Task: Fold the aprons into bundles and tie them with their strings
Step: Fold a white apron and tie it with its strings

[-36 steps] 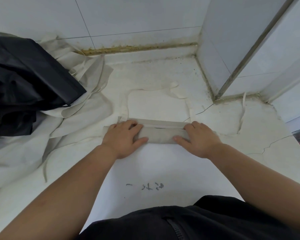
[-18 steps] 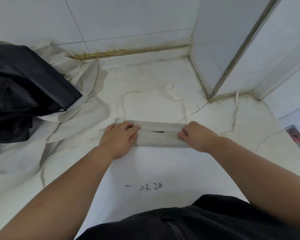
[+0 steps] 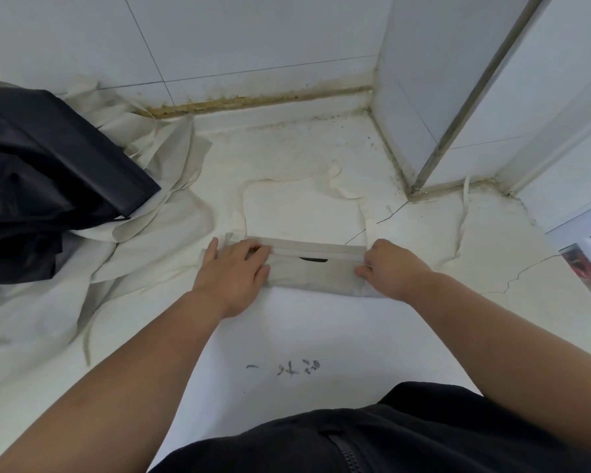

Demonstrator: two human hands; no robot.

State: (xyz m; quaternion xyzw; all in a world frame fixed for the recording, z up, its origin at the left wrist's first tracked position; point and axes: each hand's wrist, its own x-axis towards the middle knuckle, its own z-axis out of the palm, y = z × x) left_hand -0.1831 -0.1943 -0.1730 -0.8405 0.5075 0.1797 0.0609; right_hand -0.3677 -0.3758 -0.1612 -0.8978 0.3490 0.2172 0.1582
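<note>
Black cloth (image 3: 48, 186) is lying at far left on a heap of cream aprons (image 3: 144, 254). On the white desk (image 3: 321, 329), the left hand (image 3: 234, 274) is pressing flat-fingered on one end of the folded apron (image 3: 314, 268). The right hand (image 3: 393, 271) is pinching the other end with curled fingers, and its strings (image 3: 287, 180) are trailing just beyond.

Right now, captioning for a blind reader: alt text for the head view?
The left hand presses flat on one end of a folded beige apron on a white surface; the right hand grips the other end. Its strings trail behind; pale aprons and dark cloth lie heaped at left.
</note>
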